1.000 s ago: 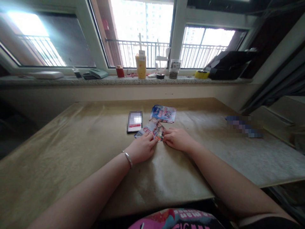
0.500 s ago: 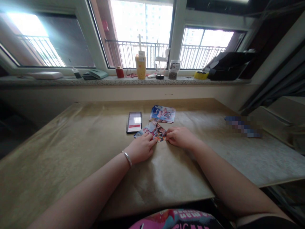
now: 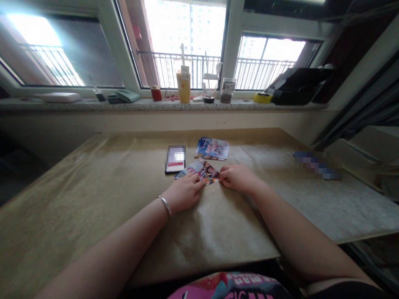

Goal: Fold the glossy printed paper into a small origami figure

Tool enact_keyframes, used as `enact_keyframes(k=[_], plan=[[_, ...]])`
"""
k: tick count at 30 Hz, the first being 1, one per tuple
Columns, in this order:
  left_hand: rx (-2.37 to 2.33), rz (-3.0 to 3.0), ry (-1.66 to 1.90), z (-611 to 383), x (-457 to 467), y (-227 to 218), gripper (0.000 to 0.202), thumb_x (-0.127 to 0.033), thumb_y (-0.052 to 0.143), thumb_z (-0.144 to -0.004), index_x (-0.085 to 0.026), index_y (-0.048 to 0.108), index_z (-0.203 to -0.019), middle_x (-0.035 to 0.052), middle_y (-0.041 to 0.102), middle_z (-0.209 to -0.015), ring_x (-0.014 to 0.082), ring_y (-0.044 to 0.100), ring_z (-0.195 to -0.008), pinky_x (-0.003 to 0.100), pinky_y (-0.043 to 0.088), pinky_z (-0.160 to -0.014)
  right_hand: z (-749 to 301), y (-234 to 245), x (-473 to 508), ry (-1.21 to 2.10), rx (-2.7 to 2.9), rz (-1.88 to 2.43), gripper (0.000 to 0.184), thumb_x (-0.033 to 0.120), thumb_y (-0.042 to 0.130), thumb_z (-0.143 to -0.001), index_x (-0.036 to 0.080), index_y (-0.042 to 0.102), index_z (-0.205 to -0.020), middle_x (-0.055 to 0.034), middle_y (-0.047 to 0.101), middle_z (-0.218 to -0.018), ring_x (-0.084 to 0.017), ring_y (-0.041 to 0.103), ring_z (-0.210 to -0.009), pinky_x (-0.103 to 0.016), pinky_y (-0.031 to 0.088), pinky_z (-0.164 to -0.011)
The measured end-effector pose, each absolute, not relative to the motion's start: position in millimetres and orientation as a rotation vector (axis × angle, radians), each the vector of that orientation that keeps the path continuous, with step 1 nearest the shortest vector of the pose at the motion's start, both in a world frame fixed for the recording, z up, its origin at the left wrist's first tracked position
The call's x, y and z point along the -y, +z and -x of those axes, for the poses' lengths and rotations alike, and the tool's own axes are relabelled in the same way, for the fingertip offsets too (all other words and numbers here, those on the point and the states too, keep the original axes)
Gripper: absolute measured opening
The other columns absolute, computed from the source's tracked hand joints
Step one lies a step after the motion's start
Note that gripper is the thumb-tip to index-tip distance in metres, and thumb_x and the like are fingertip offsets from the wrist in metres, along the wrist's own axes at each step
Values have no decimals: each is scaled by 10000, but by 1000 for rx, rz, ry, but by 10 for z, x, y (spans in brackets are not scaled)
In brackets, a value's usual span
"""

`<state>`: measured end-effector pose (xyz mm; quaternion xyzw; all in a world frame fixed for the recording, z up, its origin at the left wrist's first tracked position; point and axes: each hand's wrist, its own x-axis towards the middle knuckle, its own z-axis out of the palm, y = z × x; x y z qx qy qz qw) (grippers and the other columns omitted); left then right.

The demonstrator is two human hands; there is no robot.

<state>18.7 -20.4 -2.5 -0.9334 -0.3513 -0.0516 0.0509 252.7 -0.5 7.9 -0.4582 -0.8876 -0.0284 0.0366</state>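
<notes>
A small colourful printed paper (image 3: 201,170) lies on the brown paper-covered table (image 3: 93,195). My left hand (image 3: 183,193), with a silver bangle on its wrist, presses curled fingers on the paper's near edge. My right hand (image 3: 238,177) pinches the paper's right corner with its fingers closed. A second colourful paper (image 3: 212,148) lies flat just beyond. A phone (image 3: 175,159) lies to the left of both papers.
A blurred blue object (image 3: 318,165) lies at the table's right. The stone windowsill (image 3: 93,106) behind holds a yellow bottle (image 3: 184,86), a red jar (image 3: 156,93), a glass jar (image 3: 227,90), a yellow tape roll (image 3: 262,98) and a black device (image 3: 296,85).
My right hand has slid a little to the right along the paper, uncovering more of it. My left hand has stayed in place on the near edge.
</notes>
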Motion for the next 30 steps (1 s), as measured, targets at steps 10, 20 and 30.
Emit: enact_keyframes(k=[10, 20, 30], plan=[[1061, 2846, -161, -191, 193, -24, 448, -188, 463, -811, -175, 518, -1255, 100, 549, -1050, 243, 494, -1009, 374, 433, -920, -2626, 95, -24, -38, 2710, 1467, 218, 224, 512, -769, 267, 721, -813, -4, 691, -932, -166, 622, -787, -254, 333, -589], [1035, 2862, -197, -177, 175, -54, 416, -187, 469, -811, -177, 536, -1221, 99, 544, -1031, 229, 496, -981, 359, 443, -894, -2661, 77, -41, 23, 2677, 1479, 204, 226, 531, -761, 274, 725, -801, 4, 690, -946, -157, 613, -769, -258, 328, -587], [1046, 2853, -156, -184, 187, -29, 424, -189, 463, -810, -171, 537, -1227, 102, 545, -1045, 239, 492, -996, 368, 436, -908, -2638, -152, -156, 386, 2323, 1599, 134, 237, 539, -760, 180, 659, -777, -32, 668, -814, -129, 568, -699, -216, 389, -615]])
